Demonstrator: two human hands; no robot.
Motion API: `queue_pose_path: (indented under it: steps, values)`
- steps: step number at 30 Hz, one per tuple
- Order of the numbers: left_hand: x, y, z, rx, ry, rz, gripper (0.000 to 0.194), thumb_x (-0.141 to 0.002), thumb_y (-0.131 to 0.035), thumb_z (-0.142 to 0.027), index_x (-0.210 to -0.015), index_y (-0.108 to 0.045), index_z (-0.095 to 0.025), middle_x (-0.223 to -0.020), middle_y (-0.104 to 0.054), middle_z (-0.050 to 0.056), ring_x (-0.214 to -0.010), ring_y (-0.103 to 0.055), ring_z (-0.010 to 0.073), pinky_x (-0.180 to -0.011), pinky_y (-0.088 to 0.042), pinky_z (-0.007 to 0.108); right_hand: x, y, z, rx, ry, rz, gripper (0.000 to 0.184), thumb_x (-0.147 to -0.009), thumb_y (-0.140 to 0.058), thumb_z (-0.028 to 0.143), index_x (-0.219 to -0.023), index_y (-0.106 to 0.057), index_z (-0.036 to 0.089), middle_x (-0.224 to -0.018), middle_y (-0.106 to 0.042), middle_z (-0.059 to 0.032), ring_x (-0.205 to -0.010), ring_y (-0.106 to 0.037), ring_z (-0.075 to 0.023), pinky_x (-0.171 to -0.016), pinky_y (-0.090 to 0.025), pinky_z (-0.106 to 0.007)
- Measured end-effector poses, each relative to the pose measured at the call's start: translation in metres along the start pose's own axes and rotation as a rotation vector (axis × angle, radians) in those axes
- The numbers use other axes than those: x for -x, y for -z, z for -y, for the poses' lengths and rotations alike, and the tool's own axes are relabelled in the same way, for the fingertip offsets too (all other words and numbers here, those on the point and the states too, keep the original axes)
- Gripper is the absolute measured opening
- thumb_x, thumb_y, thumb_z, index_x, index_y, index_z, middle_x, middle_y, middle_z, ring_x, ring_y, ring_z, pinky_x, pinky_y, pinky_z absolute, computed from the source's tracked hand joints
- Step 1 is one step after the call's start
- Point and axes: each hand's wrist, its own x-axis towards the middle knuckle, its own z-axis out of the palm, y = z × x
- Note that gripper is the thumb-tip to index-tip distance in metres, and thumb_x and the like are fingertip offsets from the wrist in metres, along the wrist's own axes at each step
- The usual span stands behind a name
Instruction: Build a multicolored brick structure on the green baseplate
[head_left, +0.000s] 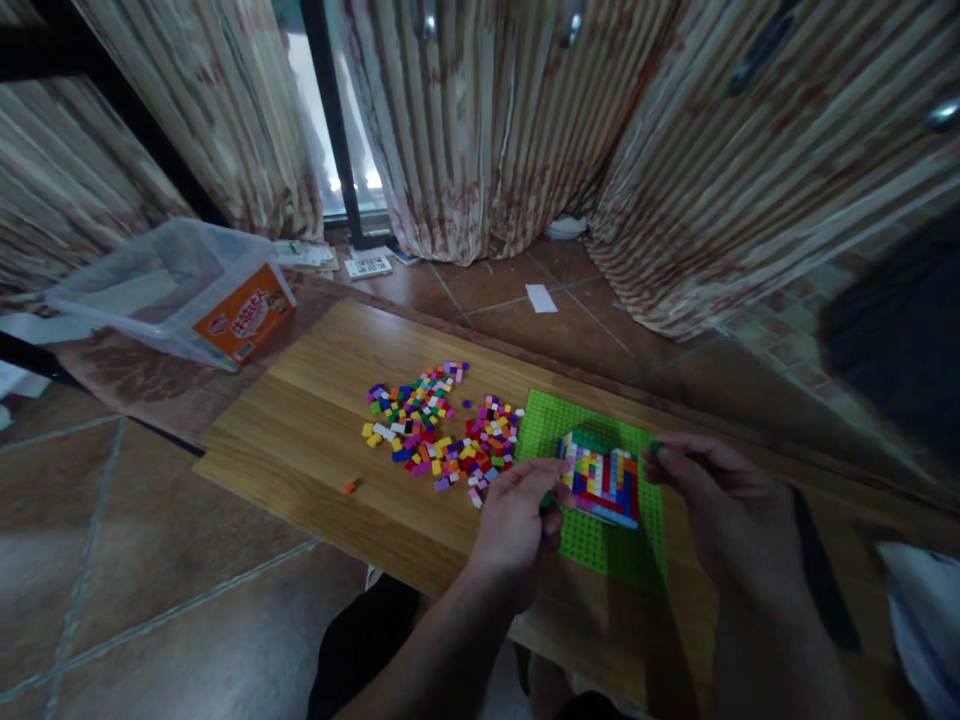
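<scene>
My left hand (519, 515) is closed over the near left part of a green baseplate (600, 560), with a small green brick (547, 499) held in its curled fingers. Thumb and forefinger of my right hand (716, 485) pinch another dark green brick (655, 449) above the plate's right edge. Between the hands, a block-shaped build (604, 483) of many-coloured bricks sits on the plate, with a green section along its far side. My left fingertips are close to its left side; whether they touch it I cannot tell.
A spread pile of loose bricks (442, 450) lies left of the plate on the wooden table (300, 400). One orange brick (351, 487) lies apart. A clear plastic bin (180, 290) stands past the table's left end. A white bag (926, 610) is at the right.
</scene>
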Motion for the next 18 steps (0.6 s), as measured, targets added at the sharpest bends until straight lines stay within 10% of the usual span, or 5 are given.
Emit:
queue_pose_path:
  steps: [18]
  values:
    - [-0.004,0.005,-0.002,-0.039,-0.008,-0.017,0.029,-0.075,-0.062,-0.034,-0.094,-0.063,-0.012,-0.065,-0.056,-0.002,-0.041,-0.03,0.0027,-0.041,-0.015,0.019,-0.005,0.003,-0.01,0.339,0.063,0.134,0.023,-0.078,-0.066,0.043,-0.09,-0.072,0.024,-0.089,-0.074,-0.003,-0.083,-0.068,-0.021,-0.075,-0.054,-0.034]
